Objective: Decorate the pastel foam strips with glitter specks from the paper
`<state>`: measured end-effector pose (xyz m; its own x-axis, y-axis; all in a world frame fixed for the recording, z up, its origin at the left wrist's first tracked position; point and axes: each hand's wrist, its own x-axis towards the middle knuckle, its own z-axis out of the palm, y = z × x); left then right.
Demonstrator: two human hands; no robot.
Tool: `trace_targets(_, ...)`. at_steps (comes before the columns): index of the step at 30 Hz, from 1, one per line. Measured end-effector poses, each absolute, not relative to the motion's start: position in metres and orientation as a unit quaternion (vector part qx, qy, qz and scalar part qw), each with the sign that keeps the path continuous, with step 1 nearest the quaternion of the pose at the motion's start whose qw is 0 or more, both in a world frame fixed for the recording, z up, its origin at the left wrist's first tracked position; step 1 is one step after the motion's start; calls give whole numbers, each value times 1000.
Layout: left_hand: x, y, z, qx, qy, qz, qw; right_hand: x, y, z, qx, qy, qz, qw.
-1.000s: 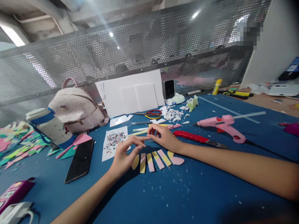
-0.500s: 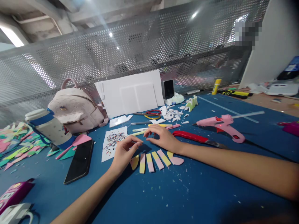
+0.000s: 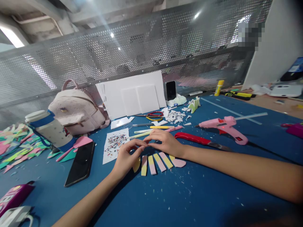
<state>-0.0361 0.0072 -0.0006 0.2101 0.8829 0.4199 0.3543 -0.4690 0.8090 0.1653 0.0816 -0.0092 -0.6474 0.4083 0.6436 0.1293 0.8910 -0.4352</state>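
Note:
My left hand (image 3: 129,155) and my right hand (image 3: 167,143) meet at the fingertips just above the table. Both have bent fingers with the tips drawn together as in a pinch; anything between them is too small or hidden to make out. Directly below them several pink and yellow foam strips (image 3: 151,165) lie fanned in a row. A rounded yellow piece (image 3: 136,165) sits at the left end, partly under my left hand. At the right end is a pink and yellow piece (image 3: 178,162), near my right wrist. Pens (image 3: 142,134) lie behind my fingers.
A red-handled knife (image 3: 193,138) and a pink glue gun (image 3: 228,126) lie to the right. Left are a paper with colourful bits (image 3: 113,145), a phone (image 3: 80,164), a bottle (image 3: 50,129) and a backpack (image 3: 77,108). Scissors (image 3: 153,116) and white scraps (image 3: 175,116) lie behind.
My hands have come together: the fingertips, slightly apart before, now touch. My right hand has moved a little left and down. The foam pieces have stayed in place.

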Motion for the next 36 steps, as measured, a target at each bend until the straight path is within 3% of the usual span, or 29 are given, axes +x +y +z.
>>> trace_targets(7, -36, 5, 1, 752, 448, 462, 144, 165, 78, -4, -123, -889, 183, 401)
trace_targets(23, -45, 10, 6, 805, 432, 382, 140, 165, 78, -8, -167, -879, 174, 411)
trace_targets(30, -110, 32, 31, 800, 558, 188, -114, 165, 77, -7, -169, -875, 189, 413)
trace_targets(36, -155, 48, 26, 724, 682, 99, -19, 165, 77, -8, -171, -876, 186, 411)
